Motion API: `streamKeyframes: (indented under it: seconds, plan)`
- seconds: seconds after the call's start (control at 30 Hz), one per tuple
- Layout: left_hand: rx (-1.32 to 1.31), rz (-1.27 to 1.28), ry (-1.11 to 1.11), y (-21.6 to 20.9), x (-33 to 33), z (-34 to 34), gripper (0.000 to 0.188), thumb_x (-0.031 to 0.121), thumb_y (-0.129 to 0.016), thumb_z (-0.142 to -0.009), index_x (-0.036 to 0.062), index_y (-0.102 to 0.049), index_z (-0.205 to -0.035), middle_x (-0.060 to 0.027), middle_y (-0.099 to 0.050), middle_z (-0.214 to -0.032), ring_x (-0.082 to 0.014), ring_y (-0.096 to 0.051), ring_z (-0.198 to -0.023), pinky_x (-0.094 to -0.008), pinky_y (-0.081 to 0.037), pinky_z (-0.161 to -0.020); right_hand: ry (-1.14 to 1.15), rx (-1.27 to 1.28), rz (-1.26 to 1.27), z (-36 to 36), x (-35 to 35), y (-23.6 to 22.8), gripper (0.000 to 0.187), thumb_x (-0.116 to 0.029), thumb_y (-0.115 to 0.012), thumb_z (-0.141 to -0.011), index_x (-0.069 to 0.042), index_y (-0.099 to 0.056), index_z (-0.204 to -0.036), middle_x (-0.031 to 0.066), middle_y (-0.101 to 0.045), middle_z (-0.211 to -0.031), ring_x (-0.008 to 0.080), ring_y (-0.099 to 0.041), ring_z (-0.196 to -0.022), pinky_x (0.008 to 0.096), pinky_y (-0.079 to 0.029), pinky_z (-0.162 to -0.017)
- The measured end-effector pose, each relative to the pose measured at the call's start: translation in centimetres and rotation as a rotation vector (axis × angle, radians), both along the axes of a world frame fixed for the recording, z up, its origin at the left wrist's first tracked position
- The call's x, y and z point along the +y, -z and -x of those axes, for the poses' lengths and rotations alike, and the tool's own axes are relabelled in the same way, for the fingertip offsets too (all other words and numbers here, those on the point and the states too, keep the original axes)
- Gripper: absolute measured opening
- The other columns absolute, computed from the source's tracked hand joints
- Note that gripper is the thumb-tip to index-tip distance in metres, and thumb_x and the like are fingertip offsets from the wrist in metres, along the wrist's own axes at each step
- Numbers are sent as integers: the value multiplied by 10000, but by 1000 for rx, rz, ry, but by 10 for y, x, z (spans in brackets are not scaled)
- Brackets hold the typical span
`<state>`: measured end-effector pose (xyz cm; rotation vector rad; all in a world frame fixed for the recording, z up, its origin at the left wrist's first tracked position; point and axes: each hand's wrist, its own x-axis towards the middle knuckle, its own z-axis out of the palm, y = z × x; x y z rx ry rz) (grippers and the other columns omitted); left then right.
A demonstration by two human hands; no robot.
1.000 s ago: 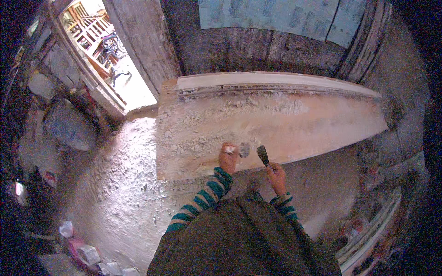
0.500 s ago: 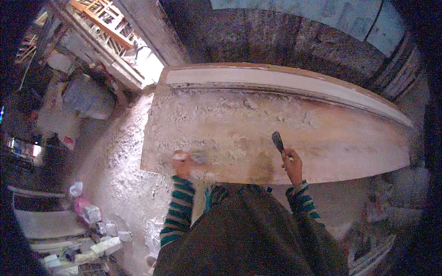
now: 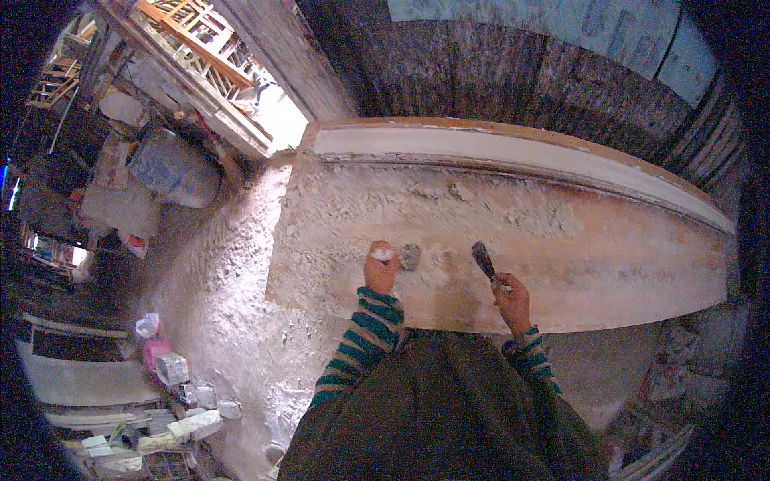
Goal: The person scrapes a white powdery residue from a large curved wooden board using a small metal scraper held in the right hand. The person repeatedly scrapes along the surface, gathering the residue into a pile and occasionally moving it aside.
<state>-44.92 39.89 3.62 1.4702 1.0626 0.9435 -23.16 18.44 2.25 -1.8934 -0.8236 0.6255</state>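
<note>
Dusty floor (image 3: 216, 297) is spread out on the left, and it is lit by bright light from a doorway (image 3: 282, 120). Just past the person's lap, a long tan board (image 3: 634, 268) is laid out under both hands. A white strip (image 3: 401, 144) is seen along its far side. Pale crumbs (image 3: 517, 212) are spread over much of its left and middle, while its right end looks smoother.

By the right hand (image 3: 515, 303), a putty knife (image 3: 482, 256) is held, with the fingers wrapped around its handle. Its dark blade is pointed away from the person and tipped a bit to the left. Whether the board is touched by the blade cannot be told. By the left hand (image 3: 380, 271), a white thing (image 3: 383, 254) is held, with the fingers curled around it. A flat gray piece (image 3: 410, 257) is seen just beside that hand; whether the two are joined cannot be told.

For good scraping, the blade should probably be kept low and pushed gently, so that no wood is dug up. Thick lumps may be best loosened in small bits.
</note>
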Motion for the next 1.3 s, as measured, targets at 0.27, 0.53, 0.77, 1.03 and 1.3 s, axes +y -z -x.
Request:
streamKeyframes:
  seconds: [0.27,0.53,0.77,1.03,1.3]
  plan:
    - [-135,134,-52,24,92,114,270,-6,-632,-751,68,-480,-961,-36,-541,-776,-154,-570,-654,-303,-542,-546,104,-155,26,20,1,-6,225,-142,-603,-830,-24,-586,-1021,45,-606,-817,93,-533,-578,249,-452,-495]
    - [28,-468,-177,20,180,181,217,-24,-599,-758,63,-482,-919,-45,-544,-818,-141,-531,-702,-301,-494,-616,170,-152,0,43,-6,3,224,-136,-602,-830,-15,-588,-1018,54,-606,-860,96,-535,-592,245,-462,-487]
    - [139,-339,2,36,90,-9,203,61,-642,-734,60,-503,-881,-45,-549,-725,-159,-543,-666,-299,-462,-611,214,-77,-61,56,14,-16,192,-114,-592,-835,-13,-596,-998,47,-600,-863,101,-540,-597,239,-465,-482]
    - [-93,-60,-104,44,204,176,206,34,-623,-785,66,-474,-923,-27,-534,-766,-120,-520,-678,-272,-458,-601,150,-264,-41,69,22,-21,183,-106,-601,-826,-5,-600,-979,86,-616,-850,121,-562,-602,255,-468,-489]
    - [12,-283,-213,-11,235,256,193,-24,-578,-752,86,-459,-858,10,-455,-728,-88,-440,-622,-243,-416,-573,146,-284,28,76,17,-27,200,-165,-614,-830,-11,-614,-957,108,-617,-841,151,-572,-594,285,-463,-512]
